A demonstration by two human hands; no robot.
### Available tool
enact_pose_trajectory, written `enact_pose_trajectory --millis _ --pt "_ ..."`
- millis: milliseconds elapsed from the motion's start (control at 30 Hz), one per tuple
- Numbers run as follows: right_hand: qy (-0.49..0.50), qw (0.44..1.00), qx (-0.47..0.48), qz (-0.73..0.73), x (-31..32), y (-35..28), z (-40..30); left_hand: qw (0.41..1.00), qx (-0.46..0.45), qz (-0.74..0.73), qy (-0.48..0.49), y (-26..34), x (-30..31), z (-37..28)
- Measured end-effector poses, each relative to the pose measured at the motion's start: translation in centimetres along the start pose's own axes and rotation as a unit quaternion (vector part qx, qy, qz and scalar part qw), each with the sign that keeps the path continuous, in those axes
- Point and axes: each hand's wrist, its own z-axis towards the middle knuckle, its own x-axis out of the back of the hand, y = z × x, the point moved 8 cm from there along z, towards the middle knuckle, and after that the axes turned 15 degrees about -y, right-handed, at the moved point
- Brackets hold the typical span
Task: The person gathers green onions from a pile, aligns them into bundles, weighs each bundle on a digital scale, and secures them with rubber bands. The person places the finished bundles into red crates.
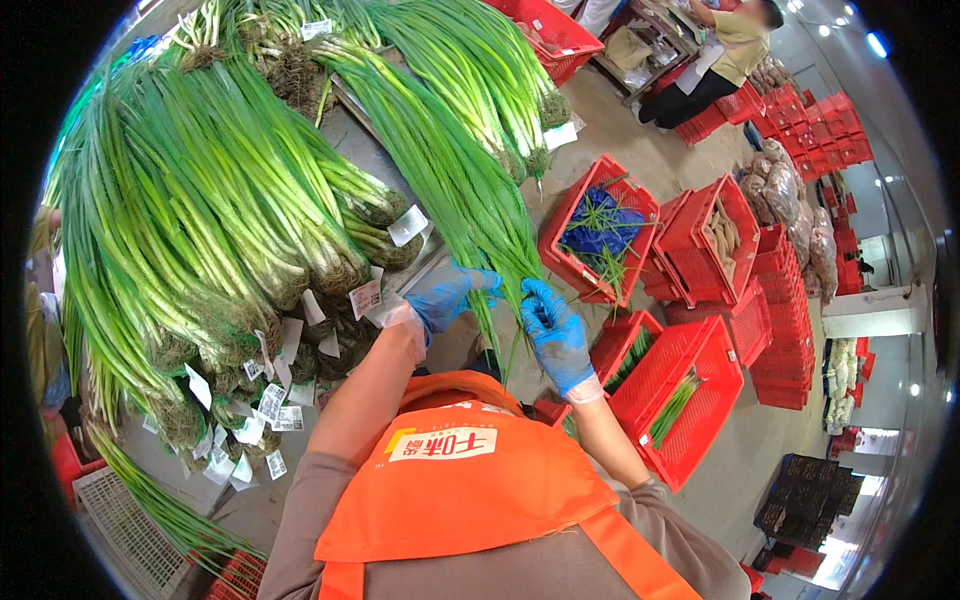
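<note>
A long bundle of green onions in green netting lies across the metal table, its leaf tips towards me. My right hand, in a blue glove, pinches the tips of the leaves. My left hand, gloved the same way, reaches against the leaves beside it, fingers pointing right; whether it grips them is hidden. Left of it, a large heap of netted green onion bundles shows roots and white paper tags. Another netted bundle lies farther back, roots to the right.
Red plastic crates stand on the right: one with blue plastic and leaves, another with a few green onions. Crate stacks rise behind. A person is at the far right. A pale plastic crate sits lower left.
</note>
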Motion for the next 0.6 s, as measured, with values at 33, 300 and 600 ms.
enact_pose_trajectory --millis 33,300,600 --pt "-0.015 0.999 -0.016 0.024 -0.2 0.0 0.0 1.0 -0.009 0.009 -0.008 -0.2 0.5 0.1" --pt "0.049 0.992 0.089 -0.078 0.2 -1.1 0.1 1.0 -0.013 0.009 -0.021 0.3 -0.3 0.4" --pt "-0.02 1.0 -0.003 -0.009 -0.6 -1.2 0.1 0.996 -0.035 0.014 -0.076 0.3 -0.8 0.6"
